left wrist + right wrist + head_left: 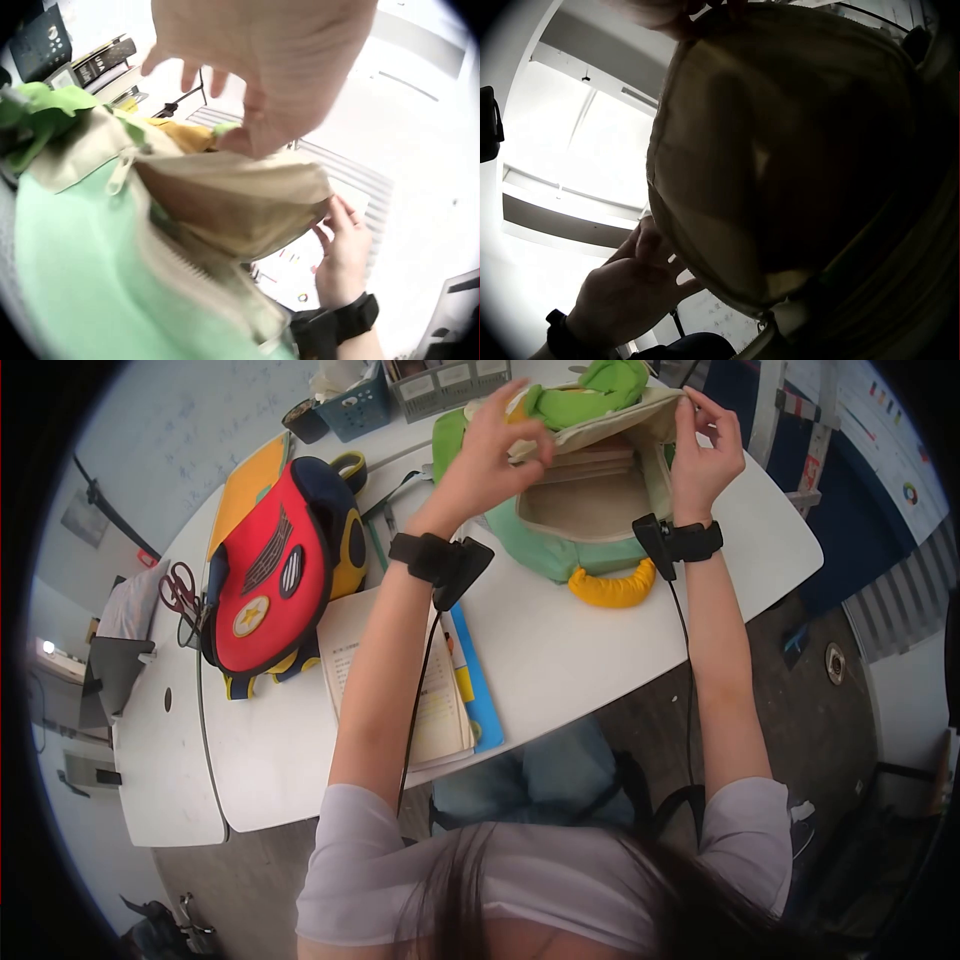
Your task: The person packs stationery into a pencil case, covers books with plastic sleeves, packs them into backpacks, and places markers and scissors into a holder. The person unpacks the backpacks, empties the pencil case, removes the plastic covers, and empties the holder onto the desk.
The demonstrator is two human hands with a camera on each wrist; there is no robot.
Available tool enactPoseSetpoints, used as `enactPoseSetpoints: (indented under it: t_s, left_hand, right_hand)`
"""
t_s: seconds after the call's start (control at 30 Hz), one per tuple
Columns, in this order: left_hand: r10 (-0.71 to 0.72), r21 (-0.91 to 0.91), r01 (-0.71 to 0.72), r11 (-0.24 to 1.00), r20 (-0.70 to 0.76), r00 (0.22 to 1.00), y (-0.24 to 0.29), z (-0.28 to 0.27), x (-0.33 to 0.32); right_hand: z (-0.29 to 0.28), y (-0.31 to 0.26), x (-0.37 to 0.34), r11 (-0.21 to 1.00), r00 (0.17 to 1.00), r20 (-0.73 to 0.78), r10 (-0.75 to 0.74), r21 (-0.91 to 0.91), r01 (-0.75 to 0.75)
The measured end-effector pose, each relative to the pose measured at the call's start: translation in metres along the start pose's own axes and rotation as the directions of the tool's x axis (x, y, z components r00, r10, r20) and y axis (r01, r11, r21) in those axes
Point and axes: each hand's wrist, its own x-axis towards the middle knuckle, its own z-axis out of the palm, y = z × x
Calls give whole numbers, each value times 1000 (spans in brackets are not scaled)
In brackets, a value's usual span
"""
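A green backpack [555,550] with a yellow padded handle [612,585] stands on the table, its mouth gaping and the beige lining [570,508] showing. Thin, flat-edged items [592,463] are inside against the far side. My right hand [708,458] pinches the right edge of the lifted top flap, also visible in the left wrist view. At the flap's other side is my left hand [497,452], fingers spread and loosely bent. In the left wrist view its thumb is right at the edge of the flap [247,180]. A zipper pull [120,176] hangs at the flap's corner.
Left on the white table [560,670] lies a red and navy backpack [275,565]. Books and papers [430,695] are under my left forearm. Scissors [180,588] stand at the far left. A blue basket [353,410] and grey organizer [452,392] line the back.
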Motion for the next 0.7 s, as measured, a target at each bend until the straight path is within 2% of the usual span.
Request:
enactPoseSetpoints:
  t_s: [0.03,0.1,0.13,0.2,0.23,0.3,0.33,0.4,0.43,0.47,0.53,0.57,0.6,0.67,0.7]
  left_hand:
    - [3,1,-3,1000,1,1000,8,0,1]
    - [55,104,-67,992,116,992,20,3,1]
    - [54,106,-67,992,115,992,19,4,0]
    - [-3,375,-29,927,86,996,15,6,-3]
    - [-3,376,-29,926,84,996,12,5,-2]
    - [-83,167,94,981,-71,994,7,-2,2]
    - [-83,168,94,981,-71,994,3,-7,5]
    - [8,168,40,985,-272,962,-1,-22,10]
    - [-41,128,81,988,-291,956,1,-27,9]
    - [-44,129,85,988,-292,956,4,-31,9]
    - [33,198,30,980,-308,951,10,-37,10]
    - [-38,108,63,992,-225,974,11,-38,9]
    - [-39,107,65,992,-229,973,13,-39,8]
    - [-103,40,113,993,-194,975,18,-40,9]
    - [-104,39,113,993,-196,975,19,-42,9]
  right_hand:
    - [0,0,-1,1000,1000,-3,0,-1,0]
    - [1,-4,-4,988,992,2,129,83,-128]
    - [2,-4,-4,988,992,2,128,84,-128]
    - [3,-6,-4,990,996,6,86,116,-86]
    - [4,-6,-4,990,996,6,84,117,-84]
    - [6,-8,-4,992,997,50,-57,118,51]
    - [7,-11,-6,992,997,50,-57,119,50]
    - [7,-24,-11,971,967,236,-93,235,36]
    - [7,-29,-15,970,937,340,-81,244,-5]
    - [10,-28,-16,969,936,342,-81,247,-6]
    - [18,-24,-18,937,833,432,-346,214,277]
    - [19,-23,-20,933,786,503,-359,203,296]
    - [20,-20,-24,932,784,505,-362,206,298]
    - [19,-12,-34,979,590,790,-164,56,198]
    - [19,-10,-37,978,589,791,-166,56,200]
